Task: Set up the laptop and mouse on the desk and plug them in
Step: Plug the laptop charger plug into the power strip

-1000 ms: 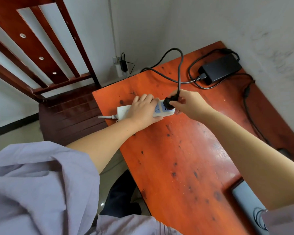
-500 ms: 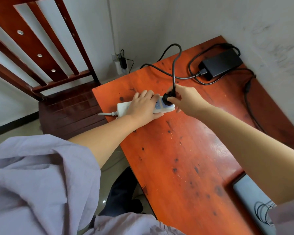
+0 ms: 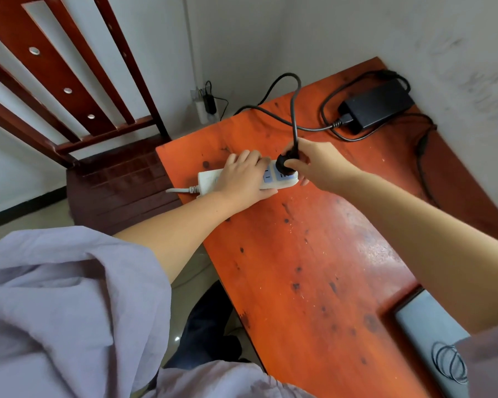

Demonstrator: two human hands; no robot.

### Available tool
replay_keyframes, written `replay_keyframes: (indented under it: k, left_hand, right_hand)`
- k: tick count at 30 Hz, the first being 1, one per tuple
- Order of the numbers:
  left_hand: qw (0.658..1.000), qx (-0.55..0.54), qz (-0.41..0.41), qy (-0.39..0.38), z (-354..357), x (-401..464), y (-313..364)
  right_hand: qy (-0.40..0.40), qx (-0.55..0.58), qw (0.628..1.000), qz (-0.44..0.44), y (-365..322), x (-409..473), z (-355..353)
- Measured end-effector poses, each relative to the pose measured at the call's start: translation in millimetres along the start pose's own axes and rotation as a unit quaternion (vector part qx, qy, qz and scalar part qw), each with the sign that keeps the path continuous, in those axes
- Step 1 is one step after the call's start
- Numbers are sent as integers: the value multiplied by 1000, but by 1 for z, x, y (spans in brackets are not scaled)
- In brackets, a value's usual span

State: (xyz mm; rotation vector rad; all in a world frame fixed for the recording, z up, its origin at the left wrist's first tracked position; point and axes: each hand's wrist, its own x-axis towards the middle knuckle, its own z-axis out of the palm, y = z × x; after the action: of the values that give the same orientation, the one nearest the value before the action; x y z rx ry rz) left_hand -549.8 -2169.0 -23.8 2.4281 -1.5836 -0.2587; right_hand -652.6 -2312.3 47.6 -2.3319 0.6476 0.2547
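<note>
A white power strip (image 3: 209, 179) lies near the far left corner of the orange-red desk (image 3: 314, 254). My left hand (image 3: 242, 176) presses down on its middle, holding it flat. My right hand (image 3: 316, 163) grips a round black plug (image 3: 283, 165) seated on the strip's right end. The plug's black cable (image 3: 293, 110) loops up and back to a black power brick (image 3: 377, 104) at the desk's far right corner. A grey laptop (image 3: 423, 331) shows at the lower right, lid down, with a coil of thin black wire (image 3: 449, 360) on it.
A dark red wooden bed frame (image 3: 78, 90) with slats stands left of the desk. A wall socket with a small black charger (image 3: 209, 103) sits low on the far wall. Another stretch of black cable (image 3: 421, 162) runs along the desk's right edge by the wall.
My right hand has kept the plug on the strip's right end, and the plug looks slightly lower against the strip. The left hand stays on the strip. The view has shifted slightly.
</note>
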Motion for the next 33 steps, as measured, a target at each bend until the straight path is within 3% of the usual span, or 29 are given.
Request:
replay_keyframes:
  k: [4, 10, 15, 21, 28, 33]
  left_hand:
    - [1000, 1, 3, -3, 0, 1, 0]
    - [1000, 8, 5, 2, 0, 1, -1]
    - [1000, 17, 6, -1, 1, 1, -1]
    - [1000, 20, 9, -6, 2, 1, -3]
    - [1000, 15, 10, -1, 4, 1, -2]
    - [1000, 17, 9, 3, 4, 1, -2]
  right_hand:
    - [28, 11, 999, -28, 3, -10, 10]
    - [1, 33, 999, 34, -4, 8, -2]
    - [101, 59, 992, 40, -8, 8, 20]
    - [37, 4, 999, 22, -7, 10, 12]
    - [109, 38, 993, 4, -2, -8, 35]
    - [82, 47, 995, 15, -6, 5, 20]
